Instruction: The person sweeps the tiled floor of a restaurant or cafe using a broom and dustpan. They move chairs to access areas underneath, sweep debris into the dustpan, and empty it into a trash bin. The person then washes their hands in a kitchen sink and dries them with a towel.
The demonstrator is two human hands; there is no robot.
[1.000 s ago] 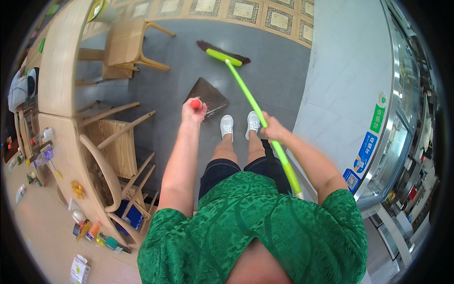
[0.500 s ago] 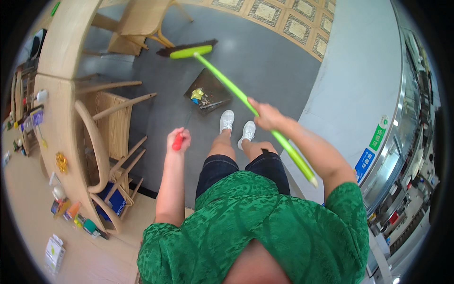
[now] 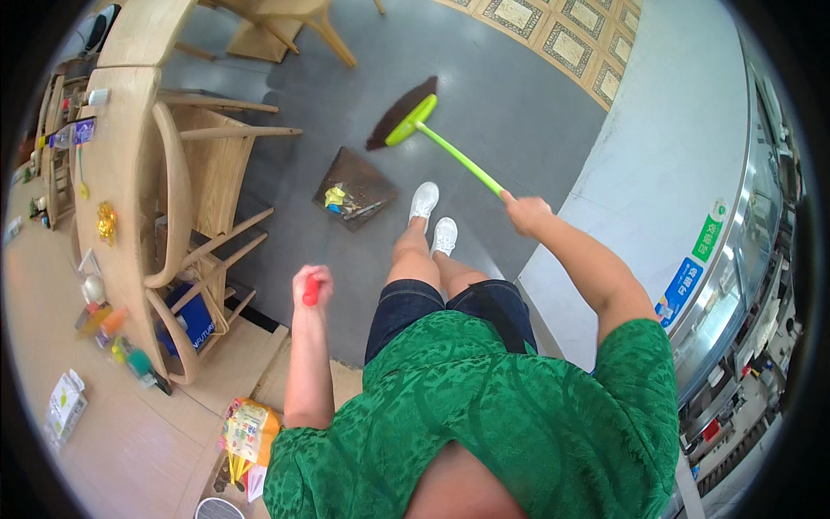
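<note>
My right hand [image 3: 527,214] is closed around the bright green shaft of a broom [image 3: 462,162]. The broom's green head [image 3: 412,119] with dark bristles is down on the grey floor, tilted, beyond my feet. In my closed left hand [image 3: 311,287] is the red grip [image 3: 310,292] of the long-handled dustpan; its thin rod barely shows. The dark brown dustpan [image 3: 350,163] lies on the floor just left of my shoes, with the broom head beyond it to the right. Inside it is some litter [image 3: 335,197], with yellow and blue scraps.
Wooden chairs [image 3: 212,173] stand along a long wooden table [image 3: 130,156] at left. A white counter [image 3: 657,147] bounds the right side. My white shoes [image 3: 424,201] are close to the dustpan. A colourful bag [image 3: 251,432] sits by my left elbow.
The broom head has swung right and nearer, turning to a steeper slant. The dustpan has come left and nearer with my left hand. My view has shifted, showing the bag beside me.
</note>
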